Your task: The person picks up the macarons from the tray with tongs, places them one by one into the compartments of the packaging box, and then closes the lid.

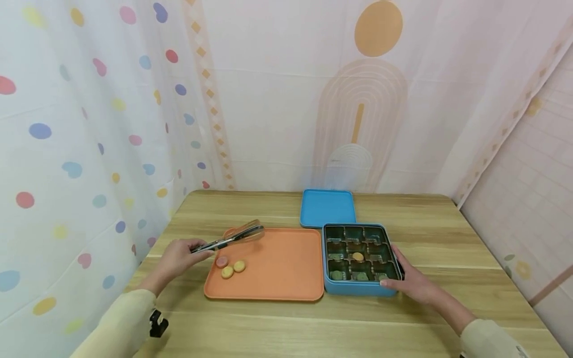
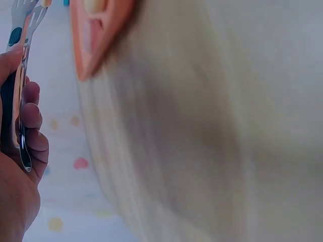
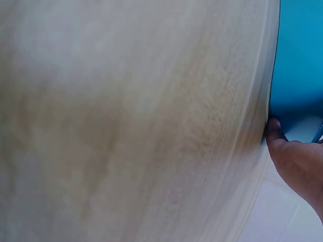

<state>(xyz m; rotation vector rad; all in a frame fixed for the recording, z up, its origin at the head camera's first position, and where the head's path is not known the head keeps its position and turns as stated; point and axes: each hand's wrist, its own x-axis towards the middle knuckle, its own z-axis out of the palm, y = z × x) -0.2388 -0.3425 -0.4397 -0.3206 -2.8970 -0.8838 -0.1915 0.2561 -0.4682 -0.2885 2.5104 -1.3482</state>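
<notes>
My left hand [image 1: 178, 257] grips a pair of metal tongs [image 1: 224, 242], its fingers wrapped round the handles in the left wrist view. The tongs reach over the back left of an orange tray [image 1: 286, 268]. Something small and yellowish [image 2: 46, 2] shows by their tips, mostly cut off. Two yellow cookies [image 1: 227, 272] and a pink cookie [image 1: 222, 262] lie at the tray's left end. My right hand [image 1: 416, 283] holds a blue box [image 1: 358, 288] at its front right corner, thumb in front, fingers along the side. An orange cookie [image 1: 358, 256] sits in its centre compartment; greenish pieces [image 1: 361, 276] lie in several others.
A flat blue lid [image 1: 328, 208] lies behind the box, close to the tray's back right corner. The box stands against the tray's right edge. Patterned curtains [image 1: 268, 124] hang behind and beside the wooden table [image 1: 286, 328].
</notes>
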